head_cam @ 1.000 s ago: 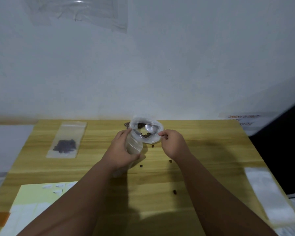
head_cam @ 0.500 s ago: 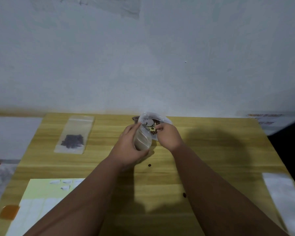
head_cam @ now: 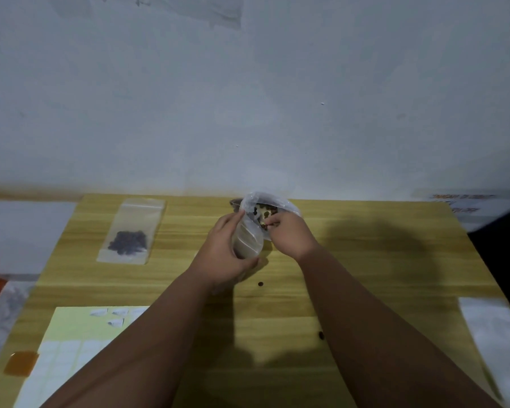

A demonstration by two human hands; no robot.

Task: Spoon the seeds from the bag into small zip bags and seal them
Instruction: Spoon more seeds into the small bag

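A clear plastic seed bag (head_cam: 280, 203) with dark seeds stands open at the table's far edge. My left hand (head_cam: 223, 254) grips a small clear zip bag (head_cam: 248, 241) upright, just left of the seed bag and touching it. My right hand (head_cam: 290, 235) pinches a small spoon (head_cam: 265, 214); its bowl is inside the seed bag's mouth and its handle is hidden by my fingers. A filled small zip bag (head_cam: 130, 231) with dark seeds lies flat at the left.
Loose seeds (head_cam: 260, 284) lie on the wooden table (head_cam: 380, 260), with another seed (head_cam: 321, 335) by my right forearm. A yellow label sheet (head_cam: 71, 343) lies at the near left. Empty clear bags (head_cam: 495, 343) lie at the right edge. A white wall stands behind.
My right hand has moved left, from the seed bag's right rim into its mouth with the spoon. My left hand still holds the small zip bag beside it.
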